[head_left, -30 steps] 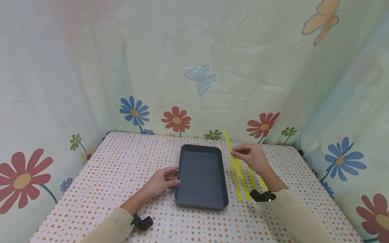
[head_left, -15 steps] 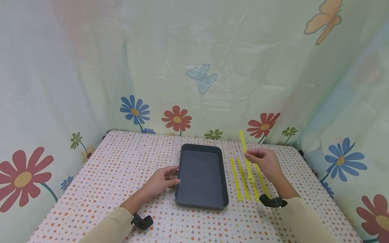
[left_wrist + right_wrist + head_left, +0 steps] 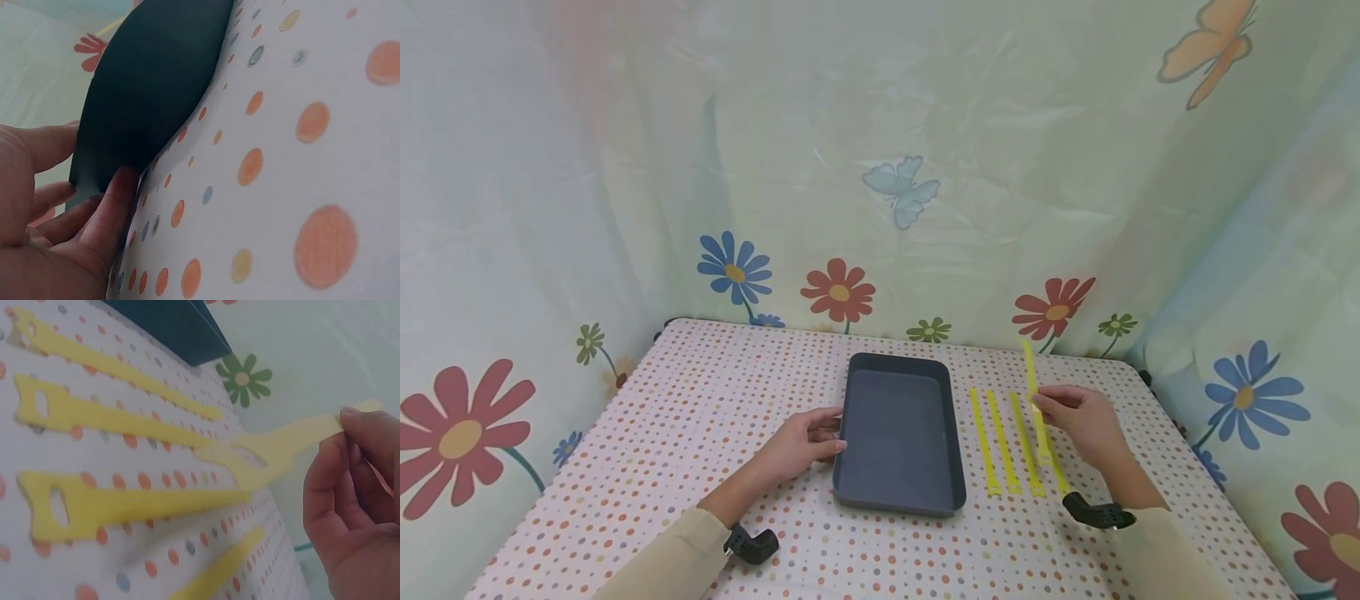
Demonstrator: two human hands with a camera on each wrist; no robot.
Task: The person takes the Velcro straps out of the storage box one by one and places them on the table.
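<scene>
My right hand (image 3: 1086,421) pinches a yellow hook-and-loop cable tie (image 3: 1042,446) between thumb and fingertips, raised above the table. Its slotted head (image 3: 262,459) hangs down, seen pale in the right wrist view. Several more such ties (image 3: 985,446) lie side by side, roughly parallel, right of the tray; the rightmost one (image 3: 219,565) is partly hidden in the head view. A dark grey rectangular tray (image 3: 897,442) stands at the table's middle with nothing in it. My left hand (image 3: 801,446) rests its fingers and thumb against the tray's left outer wall (image 3: 150,75).
The table is covered with a dotted cloth (image 3: 700,417). Close behind it hangs a curtain (image 3: 790,192) printed with flowers and butterflies, which also runs along both sides. A black band sits on each wrist.
My right hand has moved to the right, away from the tray, carrying the tie over the lying ones, and has come slightly lower. The left hand and tray stay put.
</scene>
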